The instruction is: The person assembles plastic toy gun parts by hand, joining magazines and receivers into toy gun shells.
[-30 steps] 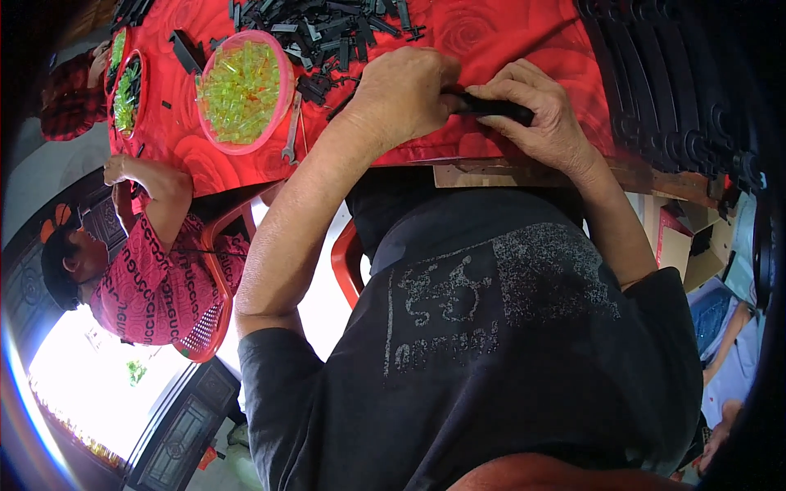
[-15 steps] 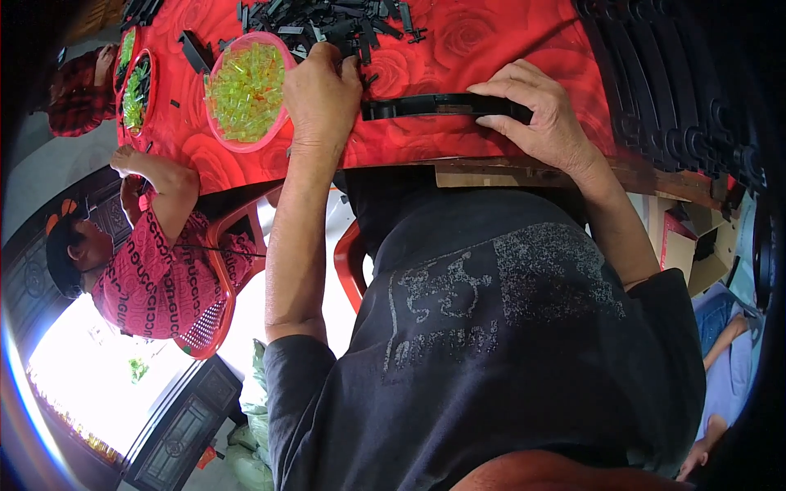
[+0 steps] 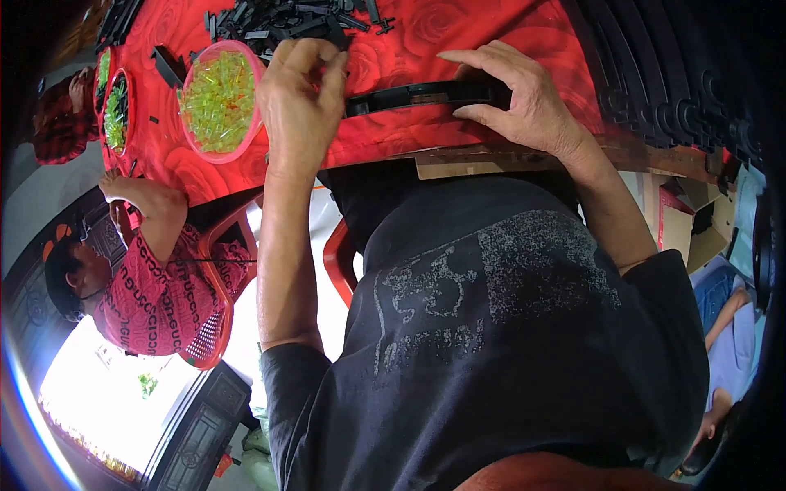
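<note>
1. Two bare hands over the red, rose-patterned tablecloth (image 3: 393, 137), and between them lies the long, narrow, slightly curved black strip (image 3: 401, 96), along the near edge of the table.
2. Change on the right! Half a second ago thumb and fingers sat close about the strip; now the right hand (image 3: 524, 98) has spread wide, fingers above, thumb below, well apart, with the strip's right end in the gap. Whether the palm touches it, I cannot tell.
3. Over to the left hand (image 3: 299, 110): a full second ago it was up beside the right one at the strip; now it is just beside the strip's left end, nearer than half a second ago. Its fingers are curled; whether anything is pinched in them, I cannot tell.
4. Right behind those fingertips, the loose pile of small, slim black pieces (image 3: 286, 20); just left, the round pink basin (image 3: 250, 62) full of translucent yellow-green pieces.
5. Out beyond the right hand, a row of long, curved black strips (image 3: 655, 90), lying where they lay before.
</note>
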{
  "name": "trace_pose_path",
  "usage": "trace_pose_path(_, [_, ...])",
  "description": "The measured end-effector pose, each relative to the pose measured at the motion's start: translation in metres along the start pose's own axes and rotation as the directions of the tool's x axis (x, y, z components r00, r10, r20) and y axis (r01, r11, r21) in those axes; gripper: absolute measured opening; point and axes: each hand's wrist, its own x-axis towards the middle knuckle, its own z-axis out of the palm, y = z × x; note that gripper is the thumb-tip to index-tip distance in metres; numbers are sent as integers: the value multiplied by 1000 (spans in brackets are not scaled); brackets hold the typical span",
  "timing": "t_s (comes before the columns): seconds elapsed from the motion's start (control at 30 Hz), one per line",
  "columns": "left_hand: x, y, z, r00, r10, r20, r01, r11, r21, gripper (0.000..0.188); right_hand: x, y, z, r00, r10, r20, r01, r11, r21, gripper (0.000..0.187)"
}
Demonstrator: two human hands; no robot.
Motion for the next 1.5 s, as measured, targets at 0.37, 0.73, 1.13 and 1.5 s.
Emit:
trace_pose_path(0.37, [-16,40,6,962,-24,271,123,927,-354,9,2,-1,-2,999,37,40,-39,998,53,56])
trace_pose_path(0.73, [-25,38,13,954,30,299,75,940,-334,15,2,1,0,999,22,27,-24,996,90,48])
trace_pose_path(1.13, [-18,46,-4,944,20,330,45,981,-186,13,8,-5,-8,998,19,63,-31,981,192,36])
trace_pose_path(1.5, [-8,54,-18,891,-57,451,74,997,-21,8,9,-4,-10,997,-19,73,3,974,226,39])
